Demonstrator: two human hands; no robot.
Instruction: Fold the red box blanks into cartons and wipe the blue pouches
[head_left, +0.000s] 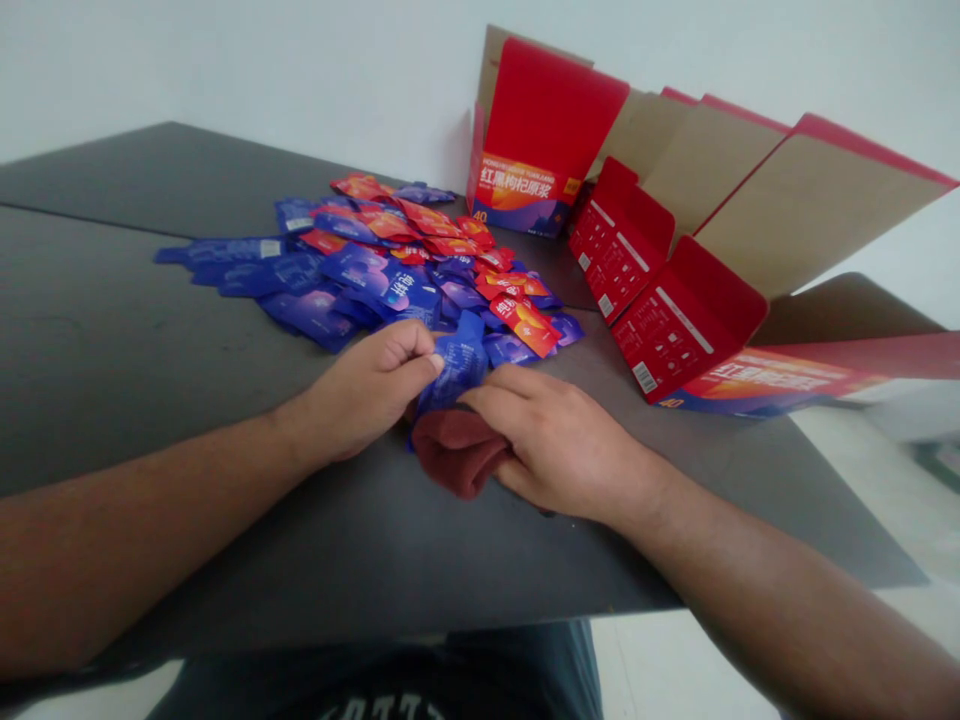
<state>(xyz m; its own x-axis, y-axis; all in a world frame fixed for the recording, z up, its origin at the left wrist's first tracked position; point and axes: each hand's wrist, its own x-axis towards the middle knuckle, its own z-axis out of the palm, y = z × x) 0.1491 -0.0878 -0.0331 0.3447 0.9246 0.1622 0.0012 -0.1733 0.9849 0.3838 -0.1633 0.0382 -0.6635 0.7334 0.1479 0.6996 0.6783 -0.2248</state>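
Note:
My left hand pinches the edge of a blue sachet between thumb and fingers, just above the dark table. My right hand is closed on a dark red cloth that lies under and against the same sachet. Beyond both hands spreads a pile of blue sachets and red-orange sachets, lying flat and overlapping.
An upright open red carton stands at the back. Flattened red and brown cartons lie and lean to the right, past the table's right edge. A white wall is behind. My dark shirt shows at the bottom.

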